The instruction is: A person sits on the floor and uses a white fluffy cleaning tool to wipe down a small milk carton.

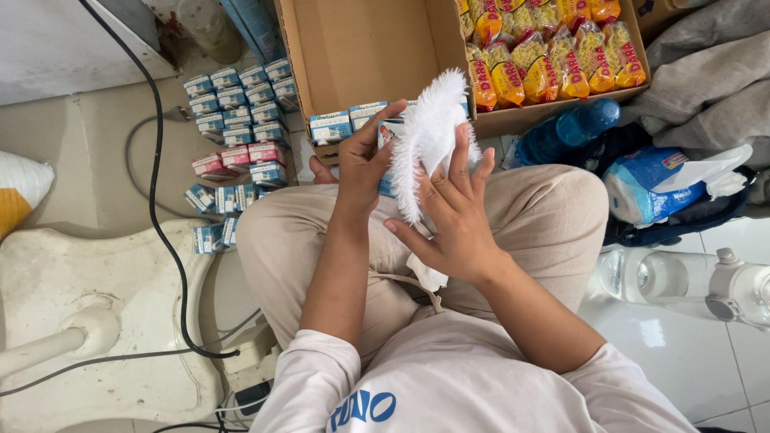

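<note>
I sit cross-legged on the floor. My left hand [365, 164] grips a small blue and white carton [387, 152] above my lap. Pressed against that carton is a fluffy white cloth [429, 132], held in my right hand [451, 216] with the fingers spread over it. The cloth hides most of the carton. More small cartons [341, 124] stand at the near edge of an open cardboard box [369, 48] right in front of my hands.
Several blue and pink cartons [237, 120] lie in rows on the floor at left. Yellow snack packets [553, 48] fill the box's right half. A blue bottle [569, 128], a clear bottle [682, 281], a black cable [156, 184] and grey cloth [706, 72] surround me.
</note>
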